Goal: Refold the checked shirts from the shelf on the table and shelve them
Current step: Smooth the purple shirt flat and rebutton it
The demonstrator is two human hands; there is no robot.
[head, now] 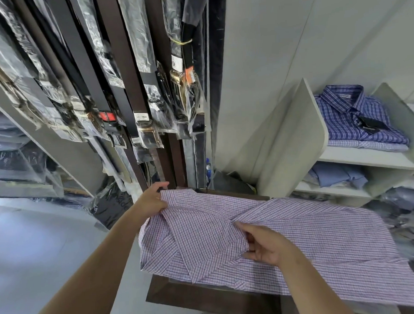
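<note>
- The hanging belts [143, 126] in plastic sleeves fill the wall just behind the work area. A wide sweep of a sleeve or an arm toward the back could snag on them and drag the cloth out of line.
- The shelf [358, 158] stands to the right, split by upright dividers. A bundle folded too wide would probably jam against a divider and crumple as it goes in.
- The pink checked shirt [323, 242] lies spread across the counter [207, 297], partly folded, with diagonal creases meeting near its middle. Its left side spills over the counter's edge and its right end reaches past the visible wood. That overhang is the main risk: the weight of the hanging cloth could pull the folds apart, or let the whole garment slide toward the floor.
- The counter looks narrower than the spread shirt, so there is little flat support for pressing a crease, and a fold could come out skewed.
- A stack of blue checked shirts [356, 119] sits folded in the upper compartment with a dark tag on top. Pushing a new one in carelessly could knock that pile askew.
- The left hand [152, 202] grasps the shirt's far left corner at the back edge. A hard tug there would shift the layers already laid.
- The right hand [269, 248] pinches a fold near the middle. If that pinch slips, the crossing pleat will likely open.
</note>
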